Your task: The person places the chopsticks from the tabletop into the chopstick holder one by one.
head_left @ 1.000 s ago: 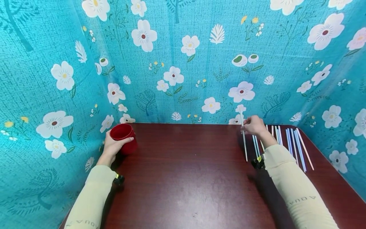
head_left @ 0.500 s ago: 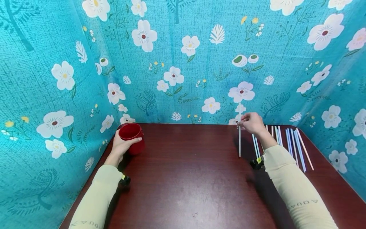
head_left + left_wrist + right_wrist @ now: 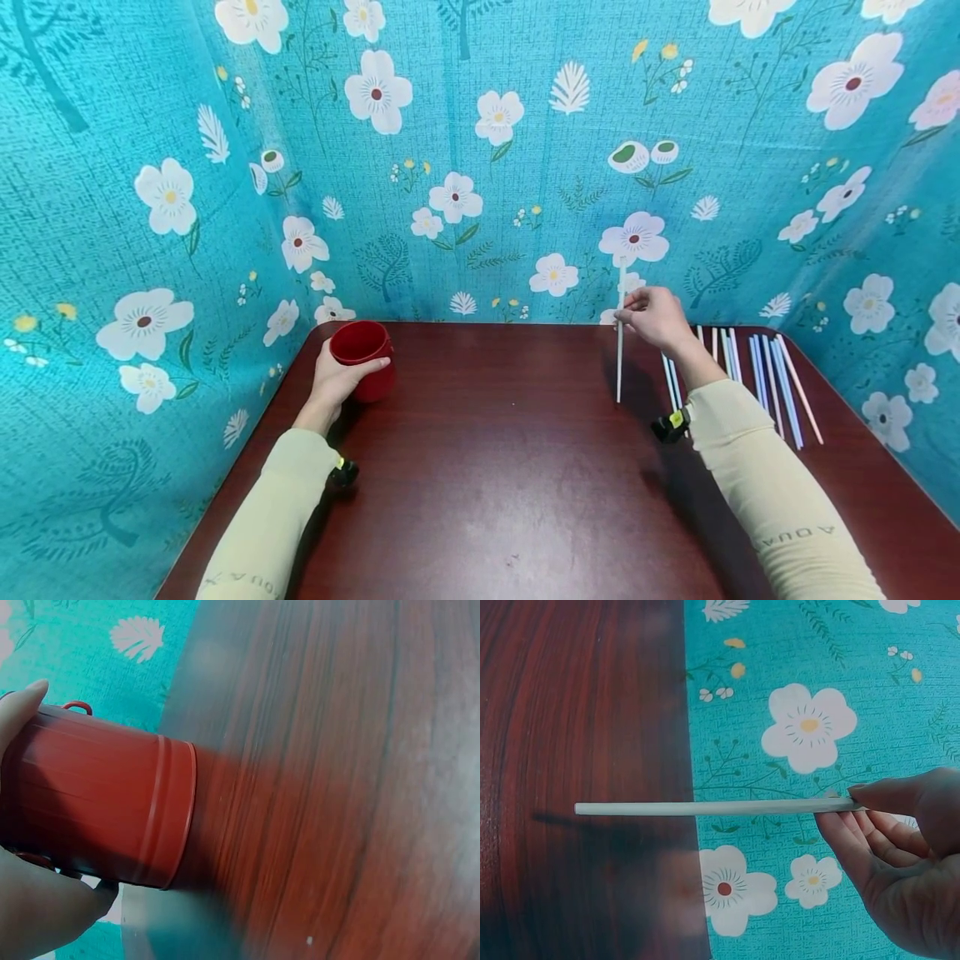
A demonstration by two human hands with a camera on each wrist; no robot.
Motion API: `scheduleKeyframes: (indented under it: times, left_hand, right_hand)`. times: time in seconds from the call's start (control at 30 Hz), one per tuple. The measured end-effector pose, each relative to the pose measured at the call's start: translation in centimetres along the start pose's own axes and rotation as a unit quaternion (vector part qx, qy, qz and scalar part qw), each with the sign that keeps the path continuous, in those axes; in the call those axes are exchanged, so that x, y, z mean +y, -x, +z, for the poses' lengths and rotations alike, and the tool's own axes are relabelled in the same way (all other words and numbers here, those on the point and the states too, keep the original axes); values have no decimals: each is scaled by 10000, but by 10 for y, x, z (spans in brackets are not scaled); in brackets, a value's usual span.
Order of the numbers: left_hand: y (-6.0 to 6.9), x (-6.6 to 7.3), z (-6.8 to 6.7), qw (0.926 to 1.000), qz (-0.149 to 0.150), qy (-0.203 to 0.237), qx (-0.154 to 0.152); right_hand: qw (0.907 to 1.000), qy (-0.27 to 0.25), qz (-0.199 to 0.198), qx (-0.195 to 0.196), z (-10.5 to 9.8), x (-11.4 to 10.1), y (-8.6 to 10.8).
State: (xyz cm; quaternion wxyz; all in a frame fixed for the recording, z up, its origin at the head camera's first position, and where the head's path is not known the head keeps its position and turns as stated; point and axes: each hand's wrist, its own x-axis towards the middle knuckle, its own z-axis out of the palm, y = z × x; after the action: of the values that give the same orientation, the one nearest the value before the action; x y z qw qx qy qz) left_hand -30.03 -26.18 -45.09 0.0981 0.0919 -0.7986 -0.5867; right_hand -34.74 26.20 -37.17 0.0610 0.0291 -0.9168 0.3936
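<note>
My left hand (image 3: 334,382) grips a small red bucket (image 3: 375,386) at the left of the table, thumb over its near side. In the left wrist view, the bucket (image 3: 97,799) shows a ridged base and a small loop handle. Whether its base touches the table is unclear. On the right, my right hand (image 3: 660,321) pinches a thin pale stick (image 3: 619,367) between thumb and fingers. It hangs nearly upright with its lower end above the table. In the right wrist view, the stick (image 3: 667,808) is smooth and whitish, its other end hidden by the fingers.
Several pale blue, white and pink sticks (image 3: 785,392) lie side by side at the table's right, some partly hidden by my right arm. The dark red-brown table (image 3: 495,433) meets a turquoise flowered cloth (image 3: 457,125) behind and at both sides.
My left hand and the red bucket have shifted right, away from the left cloth. My right hand has risen and moved slightly left, and its stick has straightened from a slight tilt.
</note>
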Motion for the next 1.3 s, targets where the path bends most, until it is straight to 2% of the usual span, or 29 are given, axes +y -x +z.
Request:
scheduleKeyframes:
  times: [0.13, 0.37, 0.67, 0.93, 1.3]
  left_hand:
    - [2, 2, 9, 9999, 6, 15, -121]
    - [5, 6, 27, 9988, 195, 226, -393]
    - [11, 11, 46, 9964, 113, 274, -788]
    - [17, 17, 58, 9937, 108, 291, -1075]
    - [25, 23, 76, 9918, 94, 259, -1252]
  right_hand:
    - [10000, -30, -77, 40, 0, -5, 2]
    - [9994, -63, -297, 193, 2, -12, 3]
    - [9987, -336, -299, 224, 3, -20, 5]
    - [9979, -233, -453, 406, 2, -28, 7]
    - [9943, -307, -754, 682, 5, -36, 10]
